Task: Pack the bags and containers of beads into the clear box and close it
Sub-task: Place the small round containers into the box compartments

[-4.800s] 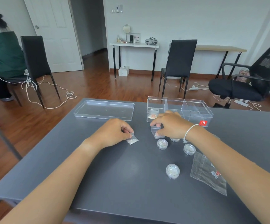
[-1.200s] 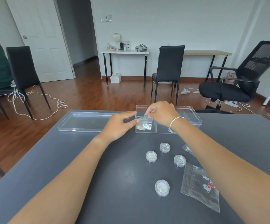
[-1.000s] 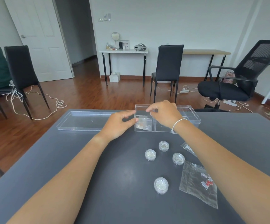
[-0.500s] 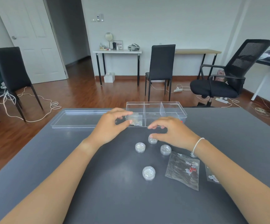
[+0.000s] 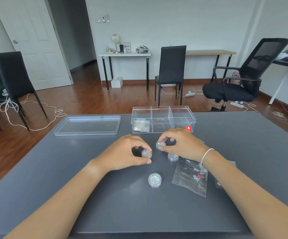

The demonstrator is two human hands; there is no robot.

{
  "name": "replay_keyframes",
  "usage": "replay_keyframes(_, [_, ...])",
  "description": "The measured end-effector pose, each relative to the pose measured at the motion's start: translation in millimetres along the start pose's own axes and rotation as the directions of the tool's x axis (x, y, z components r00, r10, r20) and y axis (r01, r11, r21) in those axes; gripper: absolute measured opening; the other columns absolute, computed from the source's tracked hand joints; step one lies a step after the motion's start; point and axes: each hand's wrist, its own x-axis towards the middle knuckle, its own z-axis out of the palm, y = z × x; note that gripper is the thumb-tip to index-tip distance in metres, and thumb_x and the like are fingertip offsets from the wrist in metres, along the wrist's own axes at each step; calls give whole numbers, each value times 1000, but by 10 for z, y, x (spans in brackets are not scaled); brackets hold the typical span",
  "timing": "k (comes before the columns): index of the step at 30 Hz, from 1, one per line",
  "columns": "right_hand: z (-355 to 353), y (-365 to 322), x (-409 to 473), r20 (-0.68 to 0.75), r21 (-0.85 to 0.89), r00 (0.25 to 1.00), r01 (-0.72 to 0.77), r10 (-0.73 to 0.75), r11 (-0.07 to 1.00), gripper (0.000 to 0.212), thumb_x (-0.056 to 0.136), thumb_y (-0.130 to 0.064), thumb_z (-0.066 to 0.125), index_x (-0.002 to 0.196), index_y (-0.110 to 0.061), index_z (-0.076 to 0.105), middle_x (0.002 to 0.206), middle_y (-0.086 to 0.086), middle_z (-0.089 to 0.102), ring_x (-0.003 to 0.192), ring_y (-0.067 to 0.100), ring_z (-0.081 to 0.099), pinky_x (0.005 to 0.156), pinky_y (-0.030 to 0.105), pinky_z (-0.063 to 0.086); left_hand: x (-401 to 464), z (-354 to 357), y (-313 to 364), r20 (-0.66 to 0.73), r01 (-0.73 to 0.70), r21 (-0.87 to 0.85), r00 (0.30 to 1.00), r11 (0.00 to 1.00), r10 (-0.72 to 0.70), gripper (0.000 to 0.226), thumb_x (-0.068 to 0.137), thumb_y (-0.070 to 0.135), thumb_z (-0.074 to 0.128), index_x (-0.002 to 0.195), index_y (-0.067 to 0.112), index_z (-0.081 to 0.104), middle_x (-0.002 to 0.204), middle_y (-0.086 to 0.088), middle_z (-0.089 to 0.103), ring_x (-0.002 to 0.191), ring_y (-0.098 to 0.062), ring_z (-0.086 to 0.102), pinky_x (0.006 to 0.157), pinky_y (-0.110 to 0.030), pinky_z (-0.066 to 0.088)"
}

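Note:
The clear box [image 5: 183,110] stands open at the table's far middle, with three compartments; small bead bags [image 5: 141,126] lie in its left one. Its lid [image 5: 88,125] lies flat to the left. My left hand [image 5: 124,155] pinches a small round bead container [image 5: 146,154] on the table. My right hand [image 5: 181,144] grips another round container [image 5: 160,145], tilted. A third container [image 5: 173,156] sits under my right wrist, and one more [image 5: 154,180] lies nearer me. A large clear bead bag [image 5: 191,176] lies at the right, and another bag [image 5: 219,183] peeks out behind my right forearm.
The grey table [image 5: 105,204] fills the foreground. Behind it on the wooden floor stand a black chair [image 5: 171,71] and an office chair [image 5: 243,80]. Another black chair [image 5: 17,80] with cables is at the left.
Both hands drew back from the clear box, leaving the small bags in its left compartment. They have come down onto the round containers, each hand taking hold of one.

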Motion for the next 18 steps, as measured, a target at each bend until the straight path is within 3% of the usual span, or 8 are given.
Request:
replay_keyframes(3, [-24, 14, -6, -9, 36, 1000, 3, -3, 999, 10, 78, -30, 66, 86, -25, 66, 86, -16, 60, 78, -20, 45, 64, 4, 38, 0, 7, -12, -7, 6, 18, 1000, 1000, -6, 20, 69, 35, 73, 86, 41, 65, 87, 23, 63, 87, 4, 48, 72, -2, 33])
replay_keyframes(5, [-52, 22, -17, -16, 70, 1000, 5, -4, 998, 9, 78, -27, 66, 85, -22, 66, 84, -16, 60, 77, -26, 41, 66, -4, 33, 2, 10, -15, -7, 9, 16, 1000, 1000, -9, 19, 70, 33, 73, 86, 42, 64, 87, 22, 63, 86, 3, 48, 72, -3, 34])
replay_keyframes(10, [-165, 31, -41, -85, 120, 996, 1, 9, 993, 7, 77, -22, 67, 78, -28, 64, 81, -18, 61, 75, -25, 43, 65, -6, 30, 17, -13, 4, -60, 10, -68, 998, 998, -14, 18, 72, 29, 73, 85, 40, 66, 87, 23, 64, 84, 0, 49, 72, -6, 36])
replay_keyframes(14, [-272, 75, -52, -162, 146, 986, -18, 42, 989, 9, 76, -30, 67, 74, -37, 61, 88, -17, 63, 80, -4, 51, 67, 7, 38, 126, -135, 82, -165, -45, -109, 986, 993, 27, 17, 73, 24, 73, 80, 38, 67, 87, 31, 64, 81, 5, 50, 68, -1, 32])
replay_keyframes(18, [-328, 113, -47, -238, 174, 969, -25, 67, 984, 16, 76, -31, 68, 71, -42, 58, 87, -20, 61, 77, 8, 50, 71, 22, 42, 414, -314, 162, -266, -79, -126, 963, 989, 43, 19, 72, 22, 74, 79, 38, 67, 82, 22, 64, 71, 3, 48, 64, -4, 34])
